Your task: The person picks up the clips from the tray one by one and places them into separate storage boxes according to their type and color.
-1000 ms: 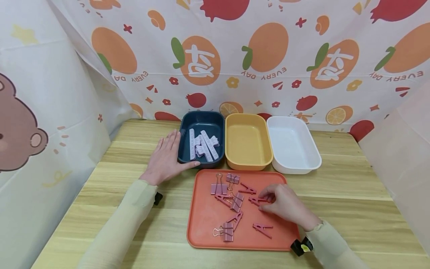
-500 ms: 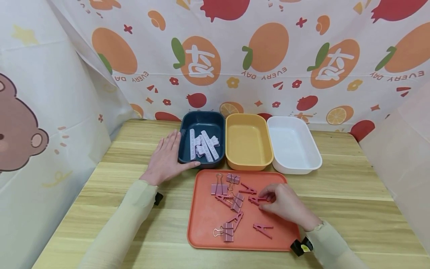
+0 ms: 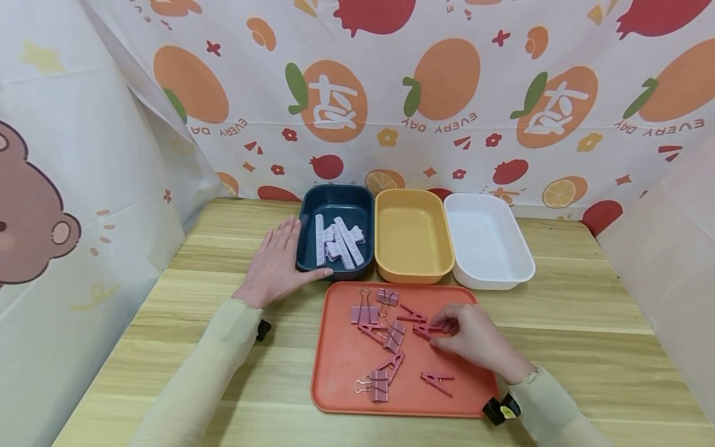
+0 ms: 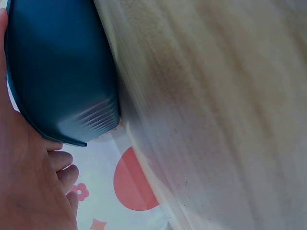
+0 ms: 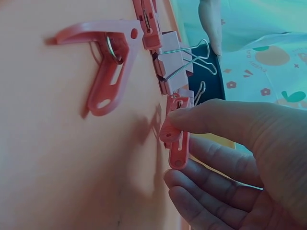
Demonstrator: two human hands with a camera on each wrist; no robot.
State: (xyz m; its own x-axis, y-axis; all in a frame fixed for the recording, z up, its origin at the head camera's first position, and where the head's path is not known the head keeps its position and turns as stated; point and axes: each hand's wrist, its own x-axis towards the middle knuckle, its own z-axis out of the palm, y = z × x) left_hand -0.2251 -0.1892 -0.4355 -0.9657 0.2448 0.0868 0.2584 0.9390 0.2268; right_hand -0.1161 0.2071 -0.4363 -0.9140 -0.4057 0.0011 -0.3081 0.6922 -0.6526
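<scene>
My left hand (image 3: 274, 264) rests on the left side of the dark blue bin (image 3: 335, 197), fingers extended along its rim and thumb across its near edge. In the left wrist view the palm lies against the blue wall (image 4: 62, 72). My right hand (image 3: 477, 341) is low over the orange tray (image 3: 341, 372), pinching a red clothespin (image 3: 423, 331) between thumb and fingers. The right wrist view shows the thumb on one handle of this clothespin (image 5: 178, 153). Other clothespins (image 3: 437, 380) and several pink binder clips (image 3: 364, 315) lie on the tray.
Pale lilac long-handled clips (image 3: 320, 241) lie in the blue bin. A yellow bin (image 3: 414, 273) and a white bin (image 3: 494, 280) stand beside it in a row, behind the tray. A patterned cloth (image 3: 385, 93) hangs behind the wooden table (image 3: 581, 347).
The clothespin at my right fingertips has shifted slightly away from me, toward the clothespin behind it. My left hand has stayed in place on the blue bin.
</scene>
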